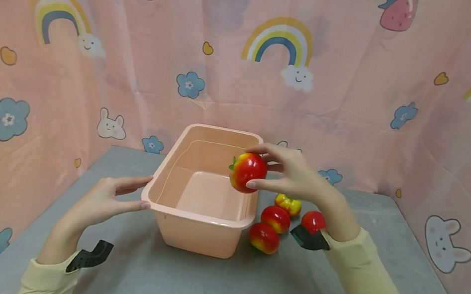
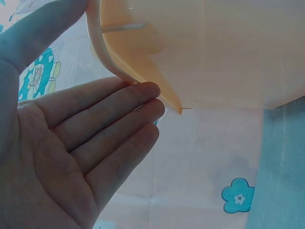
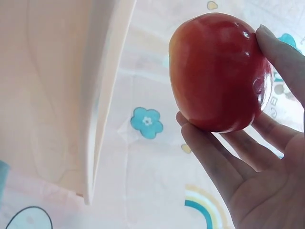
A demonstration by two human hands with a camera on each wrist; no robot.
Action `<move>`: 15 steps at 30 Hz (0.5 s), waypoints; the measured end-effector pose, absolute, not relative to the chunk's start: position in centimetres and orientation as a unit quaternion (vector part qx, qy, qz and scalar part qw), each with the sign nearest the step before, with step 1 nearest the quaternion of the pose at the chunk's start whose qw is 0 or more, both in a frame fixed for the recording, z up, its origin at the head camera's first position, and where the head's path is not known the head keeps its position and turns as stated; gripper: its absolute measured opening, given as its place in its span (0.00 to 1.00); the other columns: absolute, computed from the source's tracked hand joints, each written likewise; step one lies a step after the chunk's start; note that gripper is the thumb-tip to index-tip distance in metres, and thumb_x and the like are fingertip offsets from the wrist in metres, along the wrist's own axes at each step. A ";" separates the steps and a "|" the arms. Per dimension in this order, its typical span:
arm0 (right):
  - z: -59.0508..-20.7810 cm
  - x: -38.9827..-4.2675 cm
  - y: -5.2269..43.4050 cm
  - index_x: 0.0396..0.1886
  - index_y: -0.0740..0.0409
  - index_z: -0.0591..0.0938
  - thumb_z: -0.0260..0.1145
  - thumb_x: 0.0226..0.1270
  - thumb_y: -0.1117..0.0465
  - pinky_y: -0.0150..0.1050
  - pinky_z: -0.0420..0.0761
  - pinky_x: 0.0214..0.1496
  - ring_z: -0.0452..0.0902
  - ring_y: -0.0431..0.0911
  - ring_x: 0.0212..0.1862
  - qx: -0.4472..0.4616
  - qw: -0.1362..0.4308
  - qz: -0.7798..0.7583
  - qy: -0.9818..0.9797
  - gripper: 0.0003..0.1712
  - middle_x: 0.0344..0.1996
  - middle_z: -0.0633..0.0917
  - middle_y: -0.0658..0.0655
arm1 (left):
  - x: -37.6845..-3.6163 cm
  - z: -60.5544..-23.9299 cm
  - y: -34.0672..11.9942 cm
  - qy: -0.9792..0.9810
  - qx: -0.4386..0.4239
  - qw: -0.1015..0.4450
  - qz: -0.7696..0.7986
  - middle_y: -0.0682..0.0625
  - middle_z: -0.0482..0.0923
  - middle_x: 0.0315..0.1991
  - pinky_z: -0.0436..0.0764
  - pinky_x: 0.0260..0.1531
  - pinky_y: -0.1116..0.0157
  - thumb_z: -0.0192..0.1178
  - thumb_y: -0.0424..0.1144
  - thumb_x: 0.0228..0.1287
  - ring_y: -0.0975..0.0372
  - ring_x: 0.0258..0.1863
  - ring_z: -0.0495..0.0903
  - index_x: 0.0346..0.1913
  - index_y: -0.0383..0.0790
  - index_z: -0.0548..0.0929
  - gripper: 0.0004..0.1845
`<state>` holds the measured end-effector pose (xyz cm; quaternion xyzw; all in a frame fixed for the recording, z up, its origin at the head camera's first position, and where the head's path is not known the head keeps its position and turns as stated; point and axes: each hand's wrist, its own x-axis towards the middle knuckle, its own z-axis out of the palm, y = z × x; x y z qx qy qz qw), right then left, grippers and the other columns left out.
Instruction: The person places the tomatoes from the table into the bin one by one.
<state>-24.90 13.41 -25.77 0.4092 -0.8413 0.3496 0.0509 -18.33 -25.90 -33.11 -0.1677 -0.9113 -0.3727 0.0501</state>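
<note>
right hand [image 1: 299, 176] grip clamped on red apple [image 1: 248, 172], I judge it light, glossy, slippery | left hand [image 1: 103, 199] grip apart, steadying bin [image 1: 203, 218] rim

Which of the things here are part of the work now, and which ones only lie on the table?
In use:
- apple, held by the right hand over the tub's edge
- pink tub, its rim touched by the left hand

Lying about:
- three red fruits on the table beside the tub
- yellow fruit behind them
</note>
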 end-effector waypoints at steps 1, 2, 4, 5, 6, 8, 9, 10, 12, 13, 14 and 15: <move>-25.7 -24.9 13.2 0.59 0.51 0.74 0.76 0.52 0.53 0.43 0.85 0.50 0.78 0.47 0.53 0.411 0.047 0.353 -0.839 0.35 0.54 0.79 0.52 | -18.3 -33.1 -25.9 -0.911 -0.167 0.050 -0.373 0.53 0.76 0.60 0.76 0.59 0.51 0.68 0.53 0.55 0.51 0.60 0.75 0.63 0.50 0.76 0.32; -25.6 -25.0 13.0 0.59 0.51 0.73 0.76 0.52 0.53 0.42 0.85 0.51 0.78 0.47 0.54 0.413 0.043 0.356 -0.837 0.35 0.55 0.79 0.51 | -18.3 -33.1 -25.9 -0.912 -0.167 0.050 -0.372 0.53 0.76 0.60 0.76 0.59 0.51 0.68 0.54 0.55 0.51 0.60 0.75 0.63 0.50 0.76 0.32; -25.5 -25.1 12.6 0.59 0.50 0.74 0.76 0.52 0.53 0.41 0.85 0.51 0.77 0.46 0.54 0.415 0.037 0.359 -0.835 0.34 0.55 0.79 0.50 | -18.3 -33.1 -25.9 -0.911 -0.168 0.050 -0.372 0.53 0.76 0.60 0.76 0.59 0.51 0.68 0.53 0.55 0.51 0.60 0.75 0.63 0.50 0.76 0.32; -25.5 -25.1 12.4 0.59 0.50 0.74 0.75 0.52 0.52 0.40 0.84 0.51 0.77 0.46 0.54 0.417 0.035 0.359 -0.834 0.34 0.55 0.79 0.50 | -18.3 -33.1 -25.9 -0.911 -0.168 0.051 -0.373 0.53 0.76 0.60 0.76 0.59 0.51 0.68 0.53 0.55 0.51 0.60 0.75 0.63 0.50 0.76 0.32; -25.4 -25.2 12.2 0.59 0.49 0.74 0.75 0.52 0.52 0.40 0.84 0.51 0.78 0.46 0.54 0.418 0.033 0.358 -0.834 0.34 0.55 0.79 0.49 | -18.4 -33.1 -25.9 -0.911 -0.169 0.051 -0.372 0.53 0.76 0.60 0.76 0.59 0.51 0.68 0.53 0.55 0.51 0.60 0.75 0.63 0.50 0.76 0.32; -25.4 -25.3 11.7 0.59 0.48 0.74 0.75 0.53 0.51 0.41 0.84 0.51 0.78 0.46 0.55 0.421 0.029 0.357 -0.833 0.33 0.54 0.80 0.49 | -18.4 -33.2 -26.0 -0.911 -0.170 0.051 -0.372 0.53 0.76 0.60 0.76 0.59 0.51 0.68 0.54 0.55 0.51 0.60 0.75 0.63 0.49 0.76 0.32; -25.3 -25.4 11.5 0.59 0.48 0.74 0.75 0.53 0.51 0.41 0.84 0.51 0.78 0.45 0.55 0.422 0.028 0.356 -0.833 0.33 0.53 0.80 0.48 | -18.4 -33.2 -26.0 -0.911 -0.169 0.050 -0.371 0.53 0.76 0.60 0.76 0.59 0.51 0.68 0.54 0.55 0.51 0.60 0.75 0.63 0.50 0.76 0.32; -25.3 -25.5 11.3 0.59 0.48 0.74 0.74 0.53 0.51 0.41 0.84 0.52 0.78 0.45 0.55 0.425 0.026 0.354 -0.833 0.33 0.53 0.80 0.48 | -18.4 -33.2 -26.0 -0.912 -0.169 0.050 -0.371 0.53 0.76 0.60 0.76 0.59 0.51 0.68 0.54 0.55 0.51 0.60 0.75 0.63 0.50 0.76 0.32; -25.3 -25.6 10.9 0.59 0.49 0.74 0.74 0.53 0.51 0.41 0.84 0.52 0.78 0.45 0.55 0.427 0.022 0.353 -0.832 0.33 0.54 0.79 0.49 | -18.4 -33.2 -26.0 -0.913 -0.169 0.049 -0.369 0.53 0.76 0.60 0.76 0.59 0.51 0.68 0.54 0.55 0.51 0.60 0.75 0.63 0.50 0.76 0.32; -25.3 -25.7 10.7 0.59 0.49 0.74 0.74 0.53 0.52 0.41 0.84 0.52 0.77 0.45 0.55 0.429 0.020 0.353 -0.831 0.33 0.54 0.79 0.49 | -18.4 -33.2 -26.0 -0.913 -0.168 0.049 -0.369 0.54 0.76 0.60 0.76 0.59 0.51 0.68 0.55 0.54 0.51 0.60 0.75 0.63 0.51 0.75 0.32; -25.2 -25.8 10.5 0.59 0.50 0.74 0.75 0.53 0.52 0.41 0.84 0.52 0.77 0.45 0.55 0.430 0.018 0.353 -0.831 0.33 0.54 0.78 0.49 | -18.4 -33.2 -26.0 -0.913 -0.167 0.048 -0.369 0.54 0.76 0.60 0.76 0.59 0.51 0.68 0.55 0.54 0.51 0.60 0.75 0.63 0.51 0.75 0.32; -25.2 -25.8 10.4 0.59 0.50 0.74 0.75 0.53 0.52 0.41 0.84 0.53 0.77 0.45 0.55 0.431 0.016 0.354 -0.830 0.33 0.54 0.78 0.50 | -18.4 -33.2 -26.0 -0.913 -0.166 0.047 -0.370 0.54 0.76 0.60 0.76 0.59 0.51 0.68 0.55 0.54 0.51 0.60 0.75 0.63 0.51 0.76 0.32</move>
